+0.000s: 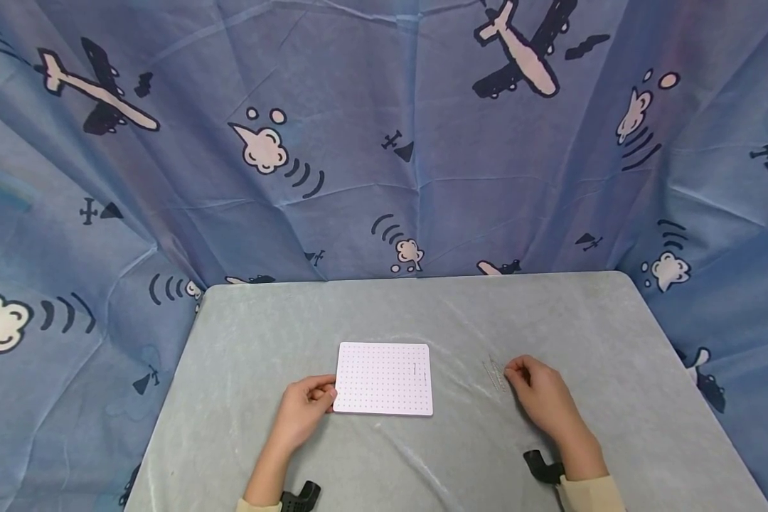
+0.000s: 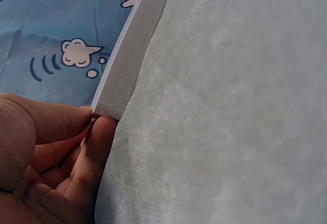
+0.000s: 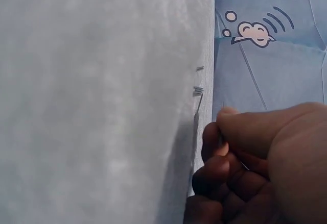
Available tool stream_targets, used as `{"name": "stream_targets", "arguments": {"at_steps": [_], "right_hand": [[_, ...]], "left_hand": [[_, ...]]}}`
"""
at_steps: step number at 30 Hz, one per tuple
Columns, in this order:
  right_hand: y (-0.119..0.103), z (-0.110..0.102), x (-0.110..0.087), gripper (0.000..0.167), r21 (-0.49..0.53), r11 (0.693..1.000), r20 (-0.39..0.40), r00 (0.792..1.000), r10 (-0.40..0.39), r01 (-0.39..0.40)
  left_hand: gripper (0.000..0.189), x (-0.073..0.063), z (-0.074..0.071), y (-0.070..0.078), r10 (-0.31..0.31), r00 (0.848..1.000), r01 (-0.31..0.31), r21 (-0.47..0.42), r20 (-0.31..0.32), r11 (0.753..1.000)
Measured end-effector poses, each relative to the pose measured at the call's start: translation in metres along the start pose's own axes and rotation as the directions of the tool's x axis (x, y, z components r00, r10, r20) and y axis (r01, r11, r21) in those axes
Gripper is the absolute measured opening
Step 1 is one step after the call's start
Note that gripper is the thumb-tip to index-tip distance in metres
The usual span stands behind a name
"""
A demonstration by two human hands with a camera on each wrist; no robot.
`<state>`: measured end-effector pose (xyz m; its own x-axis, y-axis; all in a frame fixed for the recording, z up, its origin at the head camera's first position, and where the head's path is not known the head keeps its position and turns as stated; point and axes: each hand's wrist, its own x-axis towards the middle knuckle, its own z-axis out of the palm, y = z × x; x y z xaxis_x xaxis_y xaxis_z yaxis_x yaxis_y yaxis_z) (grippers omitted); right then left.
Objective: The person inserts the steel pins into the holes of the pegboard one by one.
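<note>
A grey table (image 1: 422, 313) stands before a blue curtain (image 1: 358, 142) printed with planes and clouds, which hangs behind and to both sides. Nothing lies between the hands and the things they work at. A white board (image 1: 384, 378) dotted with holes lies flat near the table's front middle, with a few thin pins standing in its right part. The left hand (image 1: 304, 411) pinches the board's near left corner between thumb and fingers. To the right of the board, apart from it, a small heap of thin metal pins (image 1: 495, 375) lies on the table. The right hand (image 1: 540, 398) rests just beside the heap, its curled fingertips (image 3: 217, 132) touching the nearest pins.
</note>
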<state>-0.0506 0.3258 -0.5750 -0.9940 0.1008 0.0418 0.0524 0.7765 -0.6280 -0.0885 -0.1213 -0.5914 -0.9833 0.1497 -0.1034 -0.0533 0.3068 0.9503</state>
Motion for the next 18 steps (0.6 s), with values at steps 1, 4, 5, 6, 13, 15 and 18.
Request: {"name": "stream_targets", "arguments": {"at_steps": [1, 4, 5, 6, 13, 15, 18], "right_hand": [[0.000, 0.000, 0.000, 0.014, 0.009, 1.000, 0.000, 1.000, -0.002, 0.002], [-0.002, -0.002, -0.001, 0.023, 0.041, 0.999, 0.002, 1.000, -0.010, 0.010], [-0.003, -0.002, -0.001, 0.025, 0.054, 0.998, 0.003, 1.000, -0.013, 0.013], [-0.004, -0.002, -0.001, 0.026, 0.066, 0.998, 0.005, 1.000, -0.016, 0.016], [-0.020, -0.002, 0.002, 0.022, 0.177, 0.984, 0.000, 1.000, -0.014, 0.014], [-0.027, -0.001, 0.003, 0.020, 0.224, 0.974, -0.002, 1.000, -0.008, 0.008], [-0.039, 0.000, 0.004, 0.017, 0.295, 0.955, -0.004, 1.000, -0.006, 0.007]], "left_hand": [[0.024, 0.000, 0.000, 0.000, 0.002, 1.000, -0.002, 0.000, 0.001, 1.000], [0.024, 0.000, 0.000, -0.001, -0.001, 1.000, 0.001, -0.001, 0.002, 1.000], [0.024, 0.000, -0.001, -0.001, -0.006, 1.000, 0.006, -0.002, 0.003, 1.000], [0.024, 0.000, -0.001, -0.001, -0.009, 1.000, 0.009, -0.003, 0.004, 1.000], [0.025, 0.000, -0.001, 0.000, 0.002, 1.000, -0.002, -0.004, 0.008, 1.000], [0.024, -0.001, -0.001, 0.001, -0.002, 1.000, 0.002, -0.011, 0.005, 1.000], [0.024, -0.001, 0.000, 0.002, -0.002, 1.000, 0.002, -0.016, 0.001, 1.000]]}}
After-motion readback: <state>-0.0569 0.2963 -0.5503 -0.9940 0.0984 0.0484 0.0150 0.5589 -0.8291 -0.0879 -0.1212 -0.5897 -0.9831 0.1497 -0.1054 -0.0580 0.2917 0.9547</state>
